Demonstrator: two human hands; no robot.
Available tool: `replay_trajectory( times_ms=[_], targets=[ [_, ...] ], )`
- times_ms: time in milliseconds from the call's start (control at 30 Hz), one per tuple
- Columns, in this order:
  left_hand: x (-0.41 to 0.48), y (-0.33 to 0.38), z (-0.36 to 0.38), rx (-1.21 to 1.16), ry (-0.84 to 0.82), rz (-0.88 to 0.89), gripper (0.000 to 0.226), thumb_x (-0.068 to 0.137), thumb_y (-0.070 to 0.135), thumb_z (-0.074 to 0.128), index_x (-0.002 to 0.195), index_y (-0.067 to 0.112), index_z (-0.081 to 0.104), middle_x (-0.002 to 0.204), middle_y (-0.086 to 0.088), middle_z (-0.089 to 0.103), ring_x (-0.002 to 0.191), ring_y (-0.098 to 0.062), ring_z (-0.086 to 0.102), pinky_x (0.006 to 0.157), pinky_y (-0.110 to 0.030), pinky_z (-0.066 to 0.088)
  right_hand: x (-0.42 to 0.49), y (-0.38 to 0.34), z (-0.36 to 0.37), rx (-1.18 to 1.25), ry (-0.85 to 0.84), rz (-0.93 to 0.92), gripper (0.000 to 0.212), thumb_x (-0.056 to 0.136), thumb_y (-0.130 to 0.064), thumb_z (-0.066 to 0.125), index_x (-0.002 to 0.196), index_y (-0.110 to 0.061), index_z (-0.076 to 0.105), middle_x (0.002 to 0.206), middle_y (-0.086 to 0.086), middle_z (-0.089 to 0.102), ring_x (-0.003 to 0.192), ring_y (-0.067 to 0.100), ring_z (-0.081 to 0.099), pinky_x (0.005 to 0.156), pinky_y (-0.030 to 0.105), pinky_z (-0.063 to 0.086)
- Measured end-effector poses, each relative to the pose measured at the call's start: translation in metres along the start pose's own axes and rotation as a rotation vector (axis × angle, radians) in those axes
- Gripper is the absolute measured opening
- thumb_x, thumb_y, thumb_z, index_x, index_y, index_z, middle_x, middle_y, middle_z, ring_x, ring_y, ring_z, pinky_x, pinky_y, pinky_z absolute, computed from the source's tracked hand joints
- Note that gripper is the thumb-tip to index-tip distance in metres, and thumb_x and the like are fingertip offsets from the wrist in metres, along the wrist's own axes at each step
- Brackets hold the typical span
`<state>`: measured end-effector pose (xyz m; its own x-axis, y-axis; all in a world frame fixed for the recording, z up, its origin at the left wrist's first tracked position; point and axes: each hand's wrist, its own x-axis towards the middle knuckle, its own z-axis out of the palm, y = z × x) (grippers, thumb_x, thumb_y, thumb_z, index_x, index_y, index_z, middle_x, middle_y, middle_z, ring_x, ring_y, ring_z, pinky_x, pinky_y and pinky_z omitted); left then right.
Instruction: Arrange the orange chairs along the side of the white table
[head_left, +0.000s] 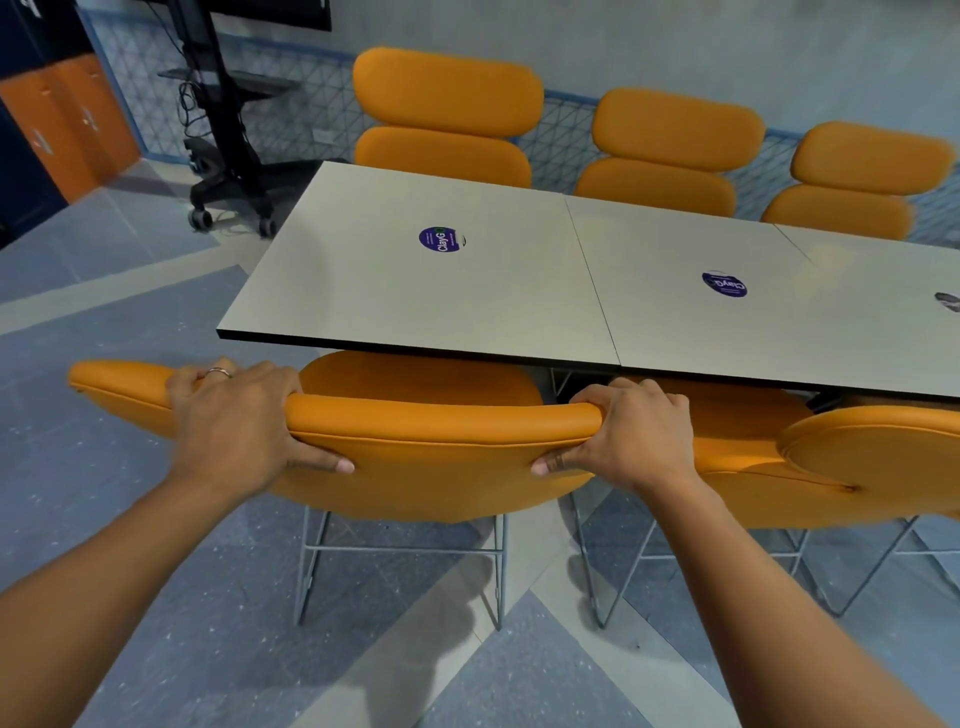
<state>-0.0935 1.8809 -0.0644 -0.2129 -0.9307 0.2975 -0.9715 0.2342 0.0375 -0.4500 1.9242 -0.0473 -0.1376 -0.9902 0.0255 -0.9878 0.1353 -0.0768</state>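
An orange chair (441, 452) stands at the near side of the white table (395, 291), its seat partly under the tabletop. My left hand (239, 421) grips the top of its backrest near the left end, fingers over the front and thumb on the back. My right hand (623, 431) grips the same backrest near its right end. A second orange chair (857, 457) stands right beside it on the near side. Three more orange chairs (447, 104) line the far side of the table.
A black wheeled stand (228, 156) with cables sits on the floor beyond the table's left end. Orange and dark cabinets (67, 124) line the far left wall. Round purple stickers (440, 240) lie on the tabletop. Grey patterned floor surrounds me.
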Motion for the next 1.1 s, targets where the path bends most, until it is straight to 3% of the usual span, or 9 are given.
replay_trajectory(
  times_ms=[333,500,633,733,800,933,1100],
  targets=[
    [-0.002,-0.001,0.001,-0.024,-0.064,-0.038,0.091,0.033,0.101,0.039,0.09,0.032,0.056,0.088,0.003,0.061,0.092,-0.029,0.054,0.086,-0.046,0.032,-0.005,0.01,0.01,0.021,0.089,-0.055,0.099,0.038,-0.106,0.039,0.113,-0.046,0.061,0.103,-0.013,0.057,0.107,0.018,0.048,0.09,0.042,0.036],
    [-0.002,-0.001,-0.008,-0.103,-0.182,-0.046,0.09,0.037,0.102,0.033,0.101,0.042,0.054,0.104,0.007,0.06,0.108,-0.026,0.05,0.096,-0.048,0.029,-0.008,0.012,0.008,0.036,0.076,-0.084,0.101,0.043,-0.106,0.033,0.118,-0.045,0.06,0.11,-0.013,0.056,0.111,0.018,0.047,0.093,0.043,0.035],
    [-0.001,0.001,-0.019,-0.25,-0.202,-0.037,0.083,0.048,0.102,0.027,0.101,0.044,0.056,0.101,0.014,0.059,0.102,-0.016,0.052,0.1,-0.048,0.03,-0.01,0.012,-0.002,0.094,0.014,-0.078,0.102,0.052,-0.108,0.018,0.12,-0.045,0.061,0.114,-0.014,0.059,0.113,0.016,0.047,0.098,0.044,0.035],
    [0.004,0.009,-0.028,-0.381,-0.211,-0.029,0.075,0.056,0.097,0.036,0.098,0.041,0.06,0.1,0.018,0.06,0.096,-0.008,0.054,0.092,-0.044,0.042,-0.007,0.01,-0.011,0.219,-0.059,-0.044,0.098,0.064,-0.103,0.012,0.119,-0.041,0.065,0.119,-0.013,0.063,0.117,0.018,0.048,0.103,0.048,0.033],
    [0.009,0.016,-0.035,-0.479,-0.228,-0.025,0.057,0.065,0.084,0.053,0.098,0.038,0.061,0.102,0.016,0.062,0.096,-0.007,0.055,0.081,-0.034,0.047,-0.003,0.006,-0.021,0.284,-0.111,-0.021,0.088,0.073,-0.097,0.022,0.119,-0.037,0.067,0.119,-0.011,0.066,0.117,0.019,0.054,0.105,0.052,0.038],
    [0.029,0.029,-0.056,-0.543,-0.191,0.032,0.034,0.079,0.054,0.068,0.102,0.03,0.062,0.098,0.011,0.063,0.098,-0.011,0.057,0.078,-0.026,0.045,0.006,0.003,-0.052,0.379,-0.154,-0.037,0.05,0.088,-0.068,0.057,0.12,-0.031,0.066,0.117,-0.004,0.068,0.108,0.02,0.06,0.094,0.044,0.052],
    [0.063,0.043,-0.099,-0.502,-0.101,0.09,0.034,0.08,0.051,0.068,0.104,0.027,0.063,0.096,0.009,0.064,0.095,-0.011,0.057,0.077,-0.028,0.045,0.02,0.003,-0.105,0.346,-0.07,-0.036,0.05,0.089,-0.058,0.064,0.128,-0.027,0.062,0.119,0.0,0.068,0.111,0.022,0.06,0.098,0.043,0.051]
  ],
)
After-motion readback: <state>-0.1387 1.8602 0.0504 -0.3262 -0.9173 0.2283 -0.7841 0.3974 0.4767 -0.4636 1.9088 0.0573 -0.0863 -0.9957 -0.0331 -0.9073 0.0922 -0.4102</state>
